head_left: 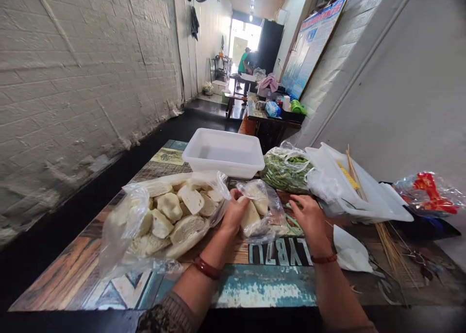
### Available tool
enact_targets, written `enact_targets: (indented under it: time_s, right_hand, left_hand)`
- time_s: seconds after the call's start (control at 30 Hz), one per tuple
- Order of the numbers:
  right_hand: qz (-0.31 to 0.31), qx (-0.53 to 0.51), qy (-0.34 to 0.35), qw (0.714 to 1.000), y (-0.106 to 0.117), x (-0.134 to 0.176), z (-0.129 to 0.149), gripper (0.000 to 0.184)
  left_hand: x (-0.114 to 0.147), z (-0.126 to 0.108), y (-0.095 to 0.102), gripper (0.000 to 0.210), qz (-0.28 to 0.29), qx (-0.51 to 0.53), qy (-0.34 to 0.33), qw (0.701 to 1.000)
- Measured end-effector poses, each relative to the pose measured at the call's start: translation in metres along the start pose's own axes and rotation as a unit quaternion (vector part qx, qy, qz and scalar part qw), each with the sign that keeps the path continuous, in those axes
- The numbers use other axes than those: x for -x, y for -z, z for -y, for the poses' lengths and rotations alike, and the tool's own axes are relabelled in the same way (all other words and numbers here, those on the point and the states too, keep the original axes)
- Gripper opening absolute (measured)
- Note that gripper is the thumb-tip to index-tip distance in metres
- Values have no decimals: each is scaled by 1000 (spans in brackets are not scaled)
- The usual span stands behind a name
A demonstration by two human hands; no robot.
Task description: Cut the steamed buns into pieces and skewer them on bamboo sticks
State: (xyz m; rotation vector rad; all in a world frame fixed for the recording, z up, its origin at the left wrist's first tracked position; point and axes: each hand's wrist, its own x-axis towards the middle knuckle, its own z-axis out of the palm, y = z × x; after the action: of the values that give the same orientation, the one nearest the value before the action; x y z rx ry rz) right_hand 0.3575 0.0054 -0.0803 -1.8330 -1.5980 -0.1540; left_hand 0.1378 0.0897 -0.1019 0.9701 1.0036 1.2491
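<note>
My left hand (235, 211) is closed on a pale slice (250, 217), which looks like bread or tofu, at the mouth of a small clear plastic bag (273, 211). Another pale piece (260, 199) lies in that bag. To the left, a large open plastic bag (125, 226) is full of similar pale chunks (191, 199). My right hand (309, 219) hovers over the table with its fingers apart, beside a green-handled tool (293, 224), perhaps scissors. Whether the fingertips touch it is hard to see.
Behind the bags stands a white plastic tub (224, 168). Farther right are a bag of green vegetables (287, 170), a tilted white container (378, 197) with skewers (353, 170), and crumpled white paper (351, 249). A person in green (243, 61) stands far back.
</note>
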Motion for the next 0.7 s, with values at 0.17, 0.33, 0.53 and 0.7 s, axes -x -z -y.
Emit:
enact_targets:
  time_s: [0.17,0.33,0.53,0.7]
  right_hand:
    - [146,-176,92,969,2,-1,61,23]
    - [190,-236,162,939,-33,-13,83,28]
    - [139,-203,138,959,-52,-26,42,37]
    - [184,-193,141,953,-51,-15,26,68]
  left_hand:
    - [0,2,-1,31,1,5,8,1000]
    - [-1,0,2,29,3,14,24,1000]
    - [-4,-2,5,34,18,3,46,999]
    - [-4,-3,5,39,59,-12,63,996]
